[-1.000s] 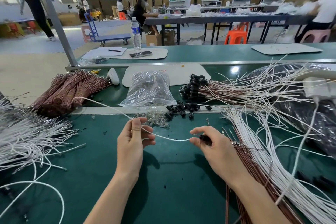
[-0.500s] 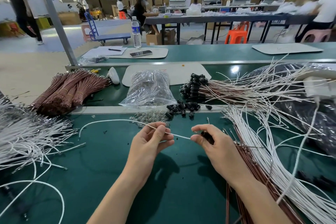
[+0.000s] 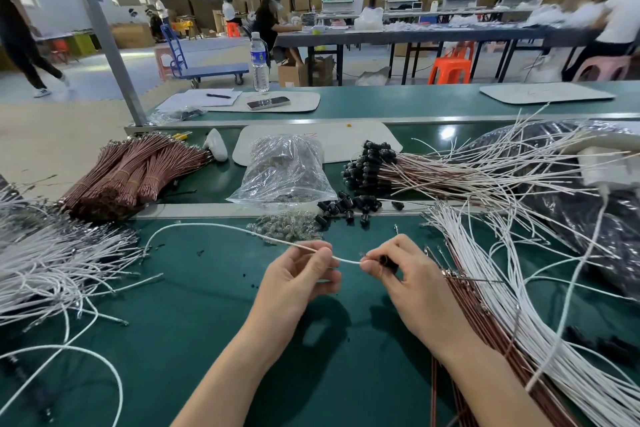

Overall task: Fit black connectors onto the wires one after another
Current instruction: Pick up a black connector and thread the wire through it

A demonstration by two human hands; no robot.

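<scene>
Left hand (image 3: pixel 298 278) slid closer along wire (image 3: pixel 207 225) — right hand (image 3: pixel 410 282) grips connector (image 3: pixel 385 259).

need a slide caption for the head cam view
Left hand pinches a white wire while the right hand holds a black connector at its end, over a green bench.

Left hand (image 3: pixel 298 274) and right hand (image 3: pixel 408 277) bare. Left forearm (image 3: pixel 235 367) and right forearm (image 3: pixel 485 374) bare down to the lower frame edge. Slender fingers.
</scene>
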